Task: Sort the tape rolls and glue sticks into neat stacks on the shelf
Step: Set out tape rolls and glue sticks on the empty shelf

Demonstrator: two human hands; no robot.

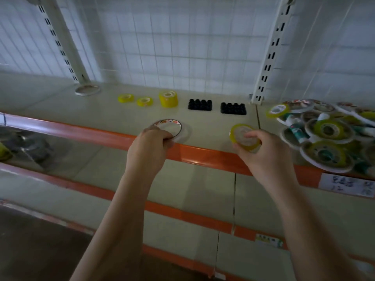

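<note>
Shelf [113, 110], head view: left hand [150, 145] curls over a flat white tape disc [172, 127] lying near the front edge. Right hand [261, 155] pinches a yellow tape roll [241, 132], lifted just above the shelf. Sorted yellow rolls [168, 98] sit further back; unsorted pile [324, 134] to the right. Rolls look light, rigid, smooth-sided; best taken across the rim.

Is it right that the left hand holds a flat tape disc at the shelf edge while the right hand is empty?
Not quite. The head view shows the right hand gripping a yellow tape roll. The left hand does hold the flat tape disc at the shelf edge.
</note>
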